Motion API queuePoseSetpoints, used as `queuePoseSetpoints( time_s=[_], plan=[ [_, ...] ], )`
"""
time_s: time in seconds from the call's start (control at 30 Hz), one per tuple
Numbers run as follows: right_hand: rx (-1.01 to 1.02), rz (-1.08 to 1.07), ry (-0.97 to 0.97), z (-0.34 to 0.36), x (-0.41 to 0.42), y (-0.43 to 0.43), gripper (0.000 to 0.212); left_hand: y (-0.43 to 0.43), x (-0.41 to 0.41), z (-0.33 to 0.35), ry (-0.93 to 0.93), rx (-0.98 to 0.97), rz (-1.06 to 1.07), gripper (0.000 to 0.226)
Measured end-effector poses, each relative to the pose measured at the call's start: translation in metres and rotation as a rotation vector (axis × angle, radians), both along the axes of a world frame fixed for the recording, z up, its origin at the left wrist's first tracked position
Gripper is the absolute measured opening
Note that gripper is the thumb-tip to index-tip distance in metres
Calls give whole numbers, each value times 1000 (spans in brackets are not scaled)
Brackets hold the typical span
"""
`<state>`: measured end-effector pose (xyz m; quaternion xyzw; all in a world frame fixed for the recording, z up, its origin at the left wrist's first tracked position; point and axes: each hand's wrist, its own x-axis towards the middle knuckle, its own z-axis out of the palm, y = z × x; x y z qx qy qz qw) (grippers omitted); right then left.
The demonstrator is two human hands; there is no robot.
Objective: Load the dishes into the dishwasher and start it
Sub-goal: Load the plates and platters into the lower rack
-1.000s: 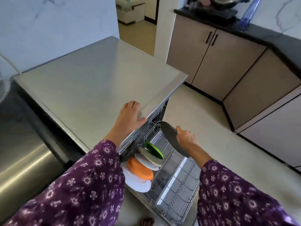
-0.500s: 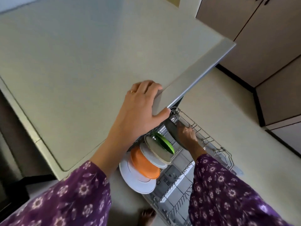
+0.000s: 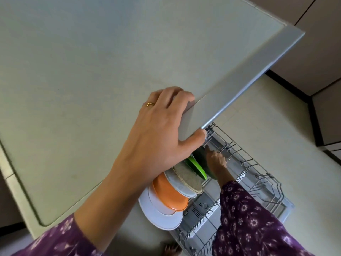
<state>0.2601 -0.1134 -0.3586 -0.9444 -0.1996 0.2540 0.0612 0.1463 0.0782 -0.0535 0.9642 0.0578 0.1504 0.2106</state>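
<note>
Five plates already stand in a row in the pulled-out rack [image 3: 245,163] of the dishwasher: a large white plate [image 3: 160,217] at the near end, a smaller white one just behind it, an orange plate [image 3: 169,196], then a pale one, a speckled grey plate [image 3: 188,178] and a green plate [image 3: 197,167]. The right hand [image 3: 215,161] is closed around a dark plate [image 3: 200,157] and sets it on edge just beside the green one, at the far end of the row. The left hand [image 3: 162,137] grips the front edge of the tabletop [image 3: 92,71] above the machine, fingers on top and thumb under the edge. I judge that the loading is well advanced, but much of the rack is not yet filled. Pushing the rack in, closing the door and starting the machine are not yet done.
</note>
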Motion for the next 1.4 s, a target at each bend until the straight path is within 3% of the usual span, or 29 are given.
queuePoseSetpoints(
  time_s=[0.3,0.47,0.6,0.87,1.03,1.3,1.4],
  plan=[
    [-36,-47,-12,5,23,16,41,-2,0,0,-19,11,-1,52],
    [7,-109,-9,29,13,21,55,-2,-1,0,-40,47,-9,51],
    [-6,-77,-38,78,-4,14,40,-4,-2,3,-63,57,-16,50],
    [31,-8,-89,200,-70,7,34,-7,-20,17,-35,33,-16,46],
    [172,29,-182,276,-135,3,17,-9,-85,35,-12,-76,69,41],
    [379,214,-271,375,-266,28,23,11,-269,87,-34,-191,274,40],
    [414,317,-323,421,-312,52,26,29,-354,111,-24,-145,369,38]
  ],
)
